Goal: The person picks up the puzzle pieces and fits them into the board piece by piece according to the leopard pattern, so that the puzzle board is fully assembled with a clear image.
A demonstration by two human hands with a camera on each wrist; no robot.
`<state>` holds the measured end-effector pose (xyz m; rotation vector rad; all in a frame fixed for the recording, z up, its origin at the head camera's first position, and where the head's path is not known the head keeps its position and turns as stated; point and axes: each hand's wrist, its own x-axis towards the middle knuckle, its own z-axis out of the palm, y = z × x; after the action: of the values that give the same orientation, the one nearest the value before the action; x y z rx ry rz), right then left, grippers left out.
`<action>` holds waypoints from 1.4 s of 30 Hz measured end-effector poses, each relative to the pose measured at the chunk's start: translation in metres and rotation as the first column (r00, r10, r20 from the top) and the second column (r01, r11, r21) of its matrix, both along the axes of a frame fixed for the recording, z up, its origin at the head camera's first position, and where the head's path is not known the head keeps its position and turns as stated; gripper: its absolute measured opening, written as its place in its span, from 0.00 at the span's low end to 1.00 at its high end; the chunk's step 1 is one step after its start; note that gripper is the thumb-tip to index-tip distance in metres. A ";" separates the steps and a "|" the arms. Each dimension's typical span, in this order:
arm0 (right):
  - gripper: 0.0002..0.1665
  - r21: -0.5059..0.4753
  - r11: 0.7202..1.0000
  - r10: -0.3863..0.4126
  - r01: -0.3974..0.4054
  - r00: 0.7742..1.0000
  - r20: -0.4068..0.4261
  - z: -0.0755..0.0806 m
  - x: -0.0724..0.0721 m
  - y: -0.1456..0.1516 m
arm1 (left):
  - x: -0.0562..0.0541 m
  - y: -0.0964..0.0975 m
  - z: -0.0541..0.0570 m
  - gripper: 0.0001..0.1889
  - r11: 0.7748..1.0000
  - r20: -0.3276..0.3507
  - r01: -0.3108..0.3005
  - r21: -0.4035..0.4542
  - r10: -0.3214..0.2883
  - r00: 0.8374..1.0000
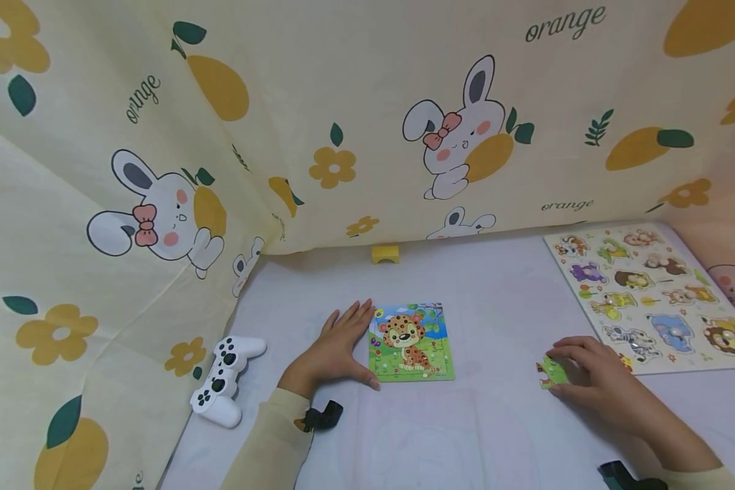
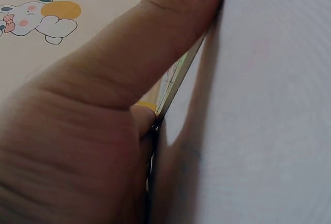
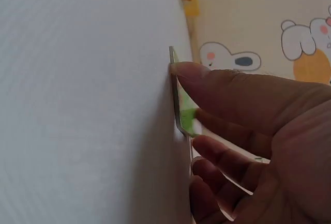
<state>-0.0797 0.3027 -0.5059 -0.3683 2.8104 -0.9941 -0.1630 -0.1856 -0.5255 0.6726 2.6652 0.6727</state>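
Note:
A square leopard jigsaw puzzle (image 1: 411,342) lies flat on the white tabletop in the head view. Along its left edge rests my left hand (image 1: 337,350), fingers extended and thumb spread toward the lower left corner. The left wrist view has this hand (image 2: 98,94) close up, with the board's thin edge beyond the thumb. Farther right, my right hand (image 1: 606,381) pinches a green jigsaw piece (image 1: 552,372) between thumb and fingers, low over the table. In the right wrist view the thumb presses the near side of the piece (image 3: 187,119); the fingers hide part of it.
A white animal puzzle board (image 1: 649,296) lies at the right, just behind my right hand. On the left is a white game controller (image 1: 225,381) beside the patterned cloth (image 1: 355,88). A yellow block (image 1: 385,254) sits at the back edge under the cloth.

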 end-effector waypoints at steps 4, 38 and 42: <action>0.29 -0.017 0.998 -0.053 0.054 0.996 0.067 0.006 -0.002 -0.006 | 0.000 0.000 0.000 0.82 1.000 0.001 0.000 -0.001 0.000 1.000; 0.12 -0.299 0.944 0.130 -0.141 0.990 -0.057 0.010 -0.037 -0.134 | 0.001 0.000 0.001 0.82 1.000 -0.005 -0.001 0.006 0.001 1.000; 0.13 -0.258 0.947 0.180 -0.194 0.981 -0.078 0.011 -0.043 -0.146 | 0.000 0.000 0.001 0.82 1.000 -0.002 0.000 -0.001 0.000 1.000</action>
<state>-0.1224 0.1571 -0.4950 -0.6884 2.6265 -1.3337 -0.1626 -0.1858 -0.5245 0.6740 2.6672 0.6709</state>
